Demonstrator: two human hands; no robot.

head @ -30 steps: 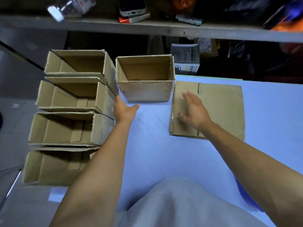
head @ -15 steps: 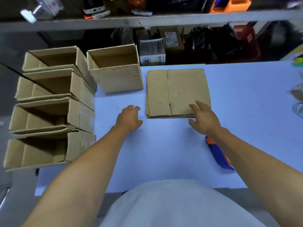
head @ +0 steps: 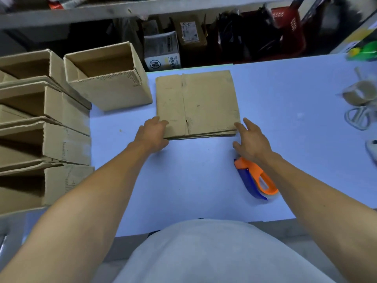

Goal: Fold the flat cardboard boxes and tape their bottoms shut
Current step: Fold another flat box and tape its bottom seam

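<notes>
Nearest the person, an orange-and-blue tape dispenser (head: pixel 256 179) lay on the pale blue table (head: pixel 195 180), partly under the right wrist. Just beyond it the right hand (head: pixel 251 140) hovered at the near right corner of the stack of flat cardboard boxes (head: pixel 196 103), fingers spread and straight, gripping nothing; whether the fingertips touched the cardboard could not be told. The left hand (head: pixel 152 132) sat at the stack's near left corner, its fingers curled over the edge of the top sheet, thumb hidden. The stack lay flat between the two hands, stretching away from them; the number of sheets in it could not be counted. Beyond the left hand stood one folded box (head: pixel 110 84) upright with its top open, just beside the stack. Four more folded boxes (head: pixel 40 127) lay on their sides in a pile at the table's left edge. Far right were a blurred tape roll (head: pixel 360 92) and a cluttered shelf (head: pixel 142 7) beyond the table.
</notes>
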